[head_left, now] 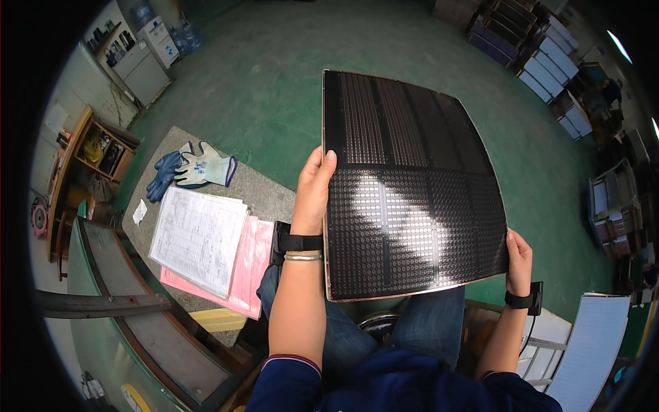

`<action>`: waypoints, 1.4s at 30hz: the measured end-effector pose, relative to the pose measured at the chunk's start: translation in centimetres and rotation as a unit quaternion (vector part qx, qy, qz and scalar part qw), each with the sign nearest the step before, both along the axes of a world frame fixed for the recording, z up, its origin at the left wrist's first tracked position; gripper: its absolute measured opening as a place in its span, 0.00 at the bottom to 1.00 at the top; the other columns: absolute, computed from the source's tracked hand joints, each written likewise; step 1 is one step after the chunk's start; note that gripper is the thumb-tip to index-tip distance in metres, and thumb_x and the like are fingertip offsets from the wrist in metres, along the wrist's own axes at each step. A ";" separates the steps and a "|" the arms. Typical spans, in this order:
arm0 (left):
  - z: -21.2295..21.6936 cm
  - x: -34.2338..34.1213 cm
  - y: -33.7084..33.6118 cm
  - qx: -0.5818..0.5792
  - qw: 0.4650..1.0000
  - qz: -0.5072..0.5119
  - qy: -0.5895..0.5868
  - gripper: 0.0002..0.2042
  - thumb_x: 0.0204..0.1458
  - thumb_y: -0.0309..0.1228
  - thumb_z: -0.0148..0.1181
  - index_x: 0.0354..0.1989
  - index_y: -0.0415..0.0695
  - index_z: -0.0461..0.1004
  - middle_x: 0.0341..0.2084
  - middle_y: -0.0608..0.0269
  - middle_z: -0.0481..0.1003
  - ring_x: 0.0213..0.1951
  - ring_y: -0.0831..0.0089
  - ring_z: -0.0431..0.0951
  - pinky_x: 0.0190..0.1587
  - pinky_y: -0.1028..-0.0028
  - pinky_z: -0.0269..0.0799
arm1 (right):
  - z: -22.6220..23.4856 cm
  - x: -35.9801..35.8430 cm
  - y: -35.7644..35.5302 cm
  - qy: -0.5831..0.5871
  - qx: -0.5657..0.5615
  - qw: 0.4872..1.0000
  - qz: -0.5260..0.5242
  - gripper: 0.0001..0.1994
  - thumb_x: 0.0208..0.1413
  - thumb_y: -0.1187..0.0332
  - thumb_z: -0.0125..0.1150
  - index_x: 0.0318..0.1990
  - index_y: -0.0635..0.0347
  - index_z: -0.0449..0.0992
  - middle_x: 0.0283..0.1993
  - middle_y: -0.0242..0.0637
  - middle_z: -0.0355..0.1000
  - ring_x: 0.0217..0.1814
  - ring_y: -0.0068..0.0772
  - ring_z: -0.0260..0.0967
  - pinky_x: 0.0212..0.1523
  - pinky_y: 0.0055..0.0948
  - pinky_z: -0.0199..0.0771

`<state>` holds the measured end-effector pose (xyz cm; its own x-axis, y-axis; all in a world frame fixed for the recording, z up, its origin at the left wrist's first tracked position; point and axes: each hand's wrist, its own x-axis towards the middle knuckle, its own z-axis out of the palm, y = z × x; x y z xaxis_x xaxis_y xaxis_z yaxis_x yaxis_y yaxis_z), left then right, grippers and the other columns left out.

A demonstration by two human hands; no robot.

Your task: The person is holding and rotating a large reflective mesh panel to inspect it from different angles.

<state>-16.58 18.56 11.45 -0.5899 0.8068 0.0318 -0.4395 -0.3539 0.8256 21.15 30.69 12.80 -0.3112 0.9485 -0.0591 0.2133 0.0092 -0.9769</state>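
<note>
A large, dark circuit board panel (412, 206) is held up in front of me, above my lap. Rows of small repeated marks cover its face, and light glares off its lower middle. My left hand (315, 189) grips its left edge, thumb on the front and fingers behind. At the lower right edge, my right hand (519, 262) is closed on the panel, its fingers partly hidden behind it. Each wrist wears a black strap with a small device, and a silver bangle (303, 257) circles the left one.
To my left, a speckled grey surface (264, 189) bears work gloves (199, 168), printed sheets (199, 237) and pink sheets (254, 264). A metal frame (103, 302) stands nearer. A pale blue board (583, 350) is at the right. Stacked boxes (549, 65) line the far right of the green floor (274, 75).
</note>
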 end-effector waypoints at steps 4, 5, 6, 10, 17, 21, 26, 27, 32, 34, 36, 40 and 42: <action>-0.1 -0.2 0.0 0.013 1.000 -0.010 -0.017 0.13 0.59 0.33 0.48 0.48 0.40 0.68 0.39 0.69 0.73 0.39 0.84 0.71 0.42 0.82 0.66 | 0.9 0.1 -0.3 0.036 -0.034 0.999 -0.007 0.16 0.62 0.67 0.45 0.50 0.69 0.70 0.43 0.35 0.74 0.42 0.20 0.69 0.44 0.18 0.68; -0.5 -0.3 0.1 0.024 0.999 -0.008 -0.025 0.12 0.59 0.32 0.49 0.47 0.40 0.69 0.37 0.69 0.74 0.36 0.84 0.72 0.40 0.83 0.67 | 1.1 0.2 -0.4 0.052 -0.042 0.998 0.003 0.16 0.62 0.67 0.45 0.50 0.70 0.69 0.43 0.36 0.73 0.42 0.21 0.69 0.44 0.18 0.68; -0.6 -0.4 0.1 0.026 0.999 -0.015 -0.028 0.12 0.59 0.32 0.49 0.47 0.40 0.69 0.37 0.69 0.74 0.36 0.84 0.72 0.40 0.83 0.67 | 1.4 0.4 -0.4 0.067 -0.049 0.997 0.011 0.16 0.62 0.67 0.45 0.51 0.70 0.69 0.44 0.36 0.73 0.42 0.21 0.70 0.44 0.19 0.69; -0.2 -0.4 -0.3 0.024 0.999 -0.002 -0.025 0.11 0.58 0.29 0.49 0.47 0.39 0.68 0.36 0.65 0.74 0.35 0.82 0.73 0.38 0.81 0.70 | 1.9 -0.1 -0.7 0.120 -0.060 0.991 0.003 0.17 0.62 0.67 0.45 0.51 0.72 0.68 0.44 0.38 0.73 0.41 0.21 0.69 0.44 0.20 0.69; 0.3 -0.4 -0.3 0.016 0.999 -0.001 -0.030 0.15 0.57 0.29 0.50 0.51 0.37 0.66 0.40 0.62 0.74 0.39 0.80 0.74 0.41 0.81 0.70 | 3.2 0.6 -1.0 0.194 -0.074 0.978 0.023 0.18 0.62 0.66 0.44 0.53 0.73 0.66 0.45 0.41 0.72 0.43 0.24 0.70 0.45 0.22 0.69; 0.4 -0.4 -0.2 0.001 1.000 0.007 -0.028 0.14 0.56 0.30 0.52 0.49 0.38 0.67 0.39 0.63 0.74 0.37 0.80 0.74 0.40 0.81 0.70 | 3.7 0.7 -1.2 0.203 -0.073 0.976 0.031 0.20 0.62 0.63 0.45 0.53 0.73 0.66 0.46 0.40 0.72 0.44 0.24 0.70 0.46 0.22 0.68; 1.1 0.0 -0.2 -0.003 1.000 0.005 -0.019 0.13 0.56 0.29 0.52 0.49 0.39 0.68 0.39 0.64 0.74 0.37 0.80 0.74 0.40 0.80 0.71 | 4.1 1.0 -1.7 0.206 -0.052 0.977 0.033 0.21 0.60 0.60 0.49 0.51 0.72 0.68 0.45 0.40 0.73 0.43 0.25 0.70 0.45 0.23 0.68; 1.1 0.2 -0.2 -0.001 1.000 0.006 -0.018 0.13 0.56 0.29 0.52 0.49 0.39 0.68 0.39 0.64 0.74 0.37 0.80 0.74 0.40 0.80 0.71 | 4.2 1.3 -1.8 0.207 -0.049 0.976 0.042 0.21 0.59 0.60 0.49 0.51 0.72 0.68 0.45 0.40 0.73 0.43 0.25 0.70 0.45 0.23 0.68; 1.2 0.3 -0.4 -0.025 0.999 0.012 -0.024 0.13 0.57 0.29 0.51 0.50 0.40 0.68 0.41 0.64 0.74 0.38 0.79 0.74 0.40 0.79 0.71 | 4.7 1.1 -2.2 0.215 -0.038 0.975 0.038 0.22 0.59 0.58 0.50 0.50 0.72 0.69 0.44 0.40 0.73 0.43 0.25 0.70 0.45 0.24 0.69; 1.1 0.4 -0.1 -0.042 0.998 0.033 -0.019 0.13 0.57 0.29 0.50 0.50 0.40 0.68 0.41 0.64 0.74 0.38 0.79 0.74 0.40 0.79 0.71 | 4.6 1.3 -2.0 0.225 -0.051 0.971 0.060 0.22 0.59 0.58 0.50 0.49 0.71 0.69 0.44 0.40 0.73 0.43 0.25 0.70 0.45 0.24 0.68; 1.1 0.5 0.0 -0.035 0.999 0.024 -0.020 0.13 0.57 0.29 0.50 0.50 0.40 0.68 0.41 0.64 0.74 0.38 0.79 0.74 0.40 0.79 0.71 | 4.7 1.4 -2.0 0.230 -0.045 0.970 0.058 0.21 0.59 0.59 0.50 0.49 0.71 0.70 0.44 0.39 0.73 0.43 0.25 0.70 0.45 0.24 0.68; 1.4 0.2 -0.3 -0.051 0.997 0.047 -0.021 0.13 0.57 0.29 0.50 0.50 0.39 0.68 0.41 0.65 0.73 0.38 0.79 0.74 0.41 0.79 0.71 | 4.4 1.3 -1.6 0.240 -0.049 0.967 0.066 0.20 0.59 0.61 0.50 0.50 0.69 0.70 0.44 0.38 0.73 0.44 0.25 0.70 0.46 0.23 0.68; 1.6 0.0 -0.5 -0.040 0.998 0.039 -0.016 0.13 0.57 0.29 0.50 0.50 0.39 0.67 0.41 0.65 0.73 0.39 0.79 0.73 0.41 0.79 0.70 | 4.2 1.1 -1.5 0.235 -0.054 0.968 0.065 0.19 0.59 0.63 0.50 0.50 0.70 0.70 0.45 0.39 0.73 0.44 0.25 0.70 0.46 0.23 0.68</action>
<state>-16.60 18.05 13.05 -0.6506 0.7577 -0.0507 -0.4392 -0.3210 0.8391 22.24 29.23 16.96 -0.4439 0.8958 0.0219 -0.2509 -0.1007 -0.9628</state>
